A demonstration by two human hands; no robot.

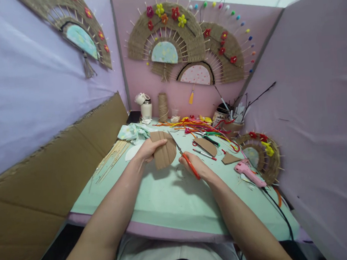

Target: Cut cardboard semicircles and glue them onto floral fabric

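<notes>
Brown corrugated card is raised over the near-middle of the pale green table, its rounded side to the right. The left hand grips its left side, thumb laid across the face. The right hand is wrapped around the handles of red scissors, whose blades point far and left beside the curved edge; whether they bite into it, I cannot tell. Shaping looks well along: the curve seems mostly formed, and perhaps only trimming of that edge is left. Farther right, a second card half-round lies flat and appears already cut, with a pen just beside it and an offcut to its right. Both cut pieces look bare, with no cloth or sticks on them. Loose sticks and patterned cloth lie at left, a pink glue gun at right.
</notes>
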